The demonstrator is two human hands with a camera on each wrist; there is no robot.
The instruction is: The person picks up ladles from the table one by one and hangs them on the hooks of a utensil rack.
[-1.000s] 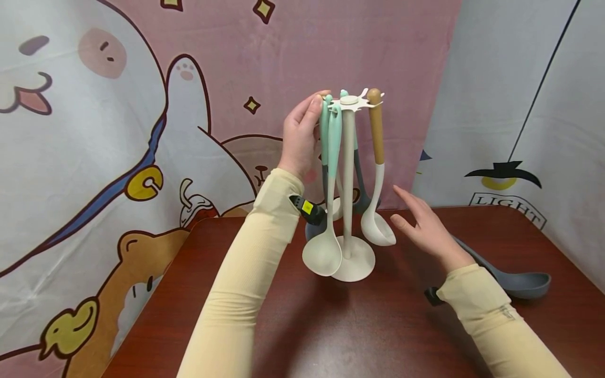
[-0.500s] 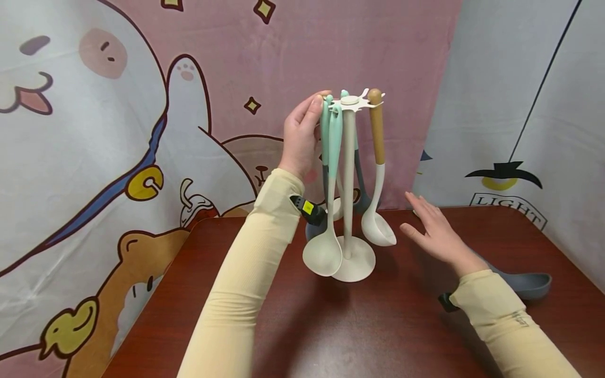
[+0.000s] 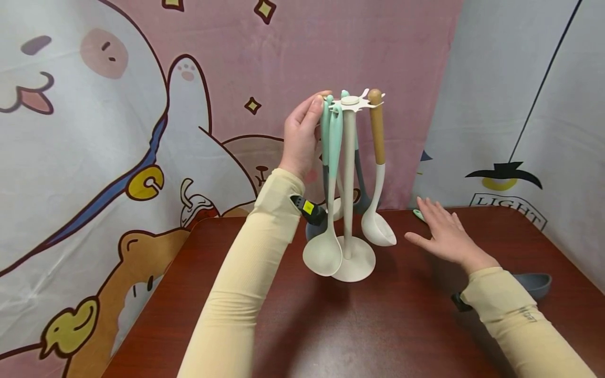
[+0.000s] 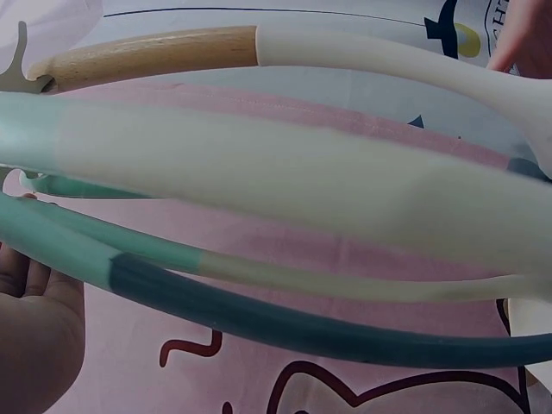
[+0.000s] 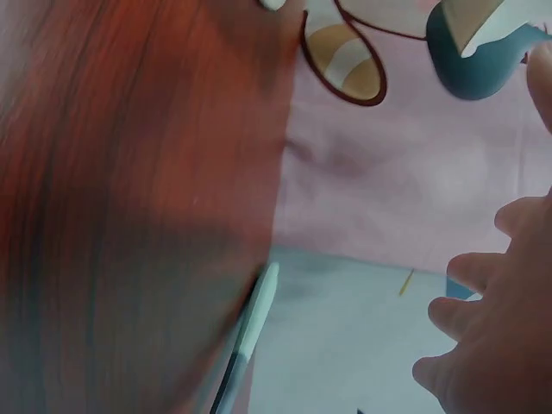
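A cream utensil rack point(image 3: 348, 173) stands on the table, hung with several ladles and spoons. At its top left, my left hand point(image 3: 300, 131) pinches the rim, right beside the top of a mint handle point(image 3: 326, 131); I cannot tell whether that handle is in the pinch too. Nearest me hangs a white ladle point(image 3: 323, 254) with a mint handle. A white ladle with a wooden handle point(image 3: 378, 126) hangs on the right side. My right hand point(image 3: 446, 233) hovers right of the rack, fingers extended, holding nothing. In the right wrist view its fingers point(image 5: 483, 272) show at the right edge.
A dark grey ladle point(image 3: 536, 284) lies on the table at the right, partly hidden by my right sleeve. Its mint handle end point(image 3: 418, 215) shows beyond my right fingers. The brown table point(image 3: 283, 336) meets a printed cloth backdrop point(image 3: 397, 47) behind the rack.
My right hand has moved right, away from the wooden-handled ladle, now covering more of the grey ladle and exposing its handle end. The left hand and rack have stayed put.
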